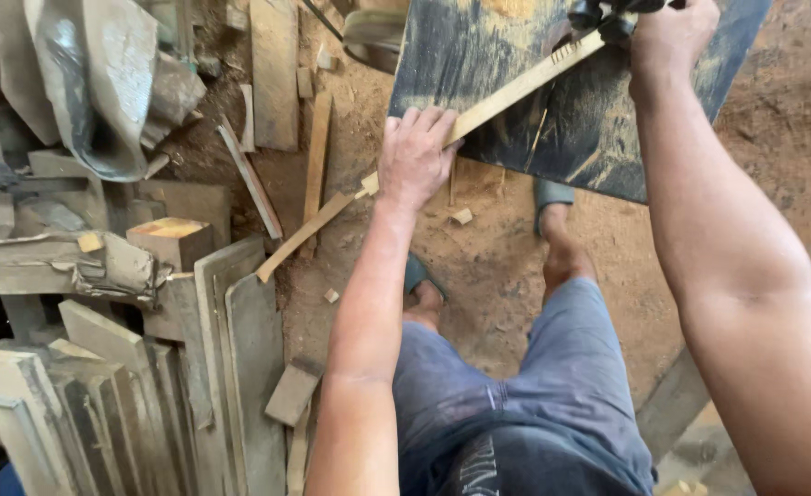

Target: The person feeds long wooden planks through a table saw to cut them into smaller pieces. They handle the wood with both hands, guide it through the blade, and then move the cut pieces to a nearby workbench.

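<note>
Head view, nearest the camera: the person's two bare forearms reach forward over grey shorts and sandalled feet on a sawdust-strewn dirt floor (479, 276).
Left hand (415, 158): fingers curled down over the long thin wooden strip (516, 89), closed on it at about mid-length, at the near edge of the dark worktable (479, 55).
Right hand (667, 41): closed at the strip's far end, beside a dark machine part (598, 14) at the top edge; how firmly it grips, I cannot tell.
Strip position: it lies slantwise across the dark worktable, from the right hand down through the left hand, its free end (281, 257) hanging out over the floor.
Progress, as I judge it: the strip looks part-way across the table; short marks show near its far end, but no finished cut is plain to see.
Left to do: cannot tell how much.
Surroundings: stacked boards (231, 367) and offcuts (171, 237) lie well apart on the left.
</note>
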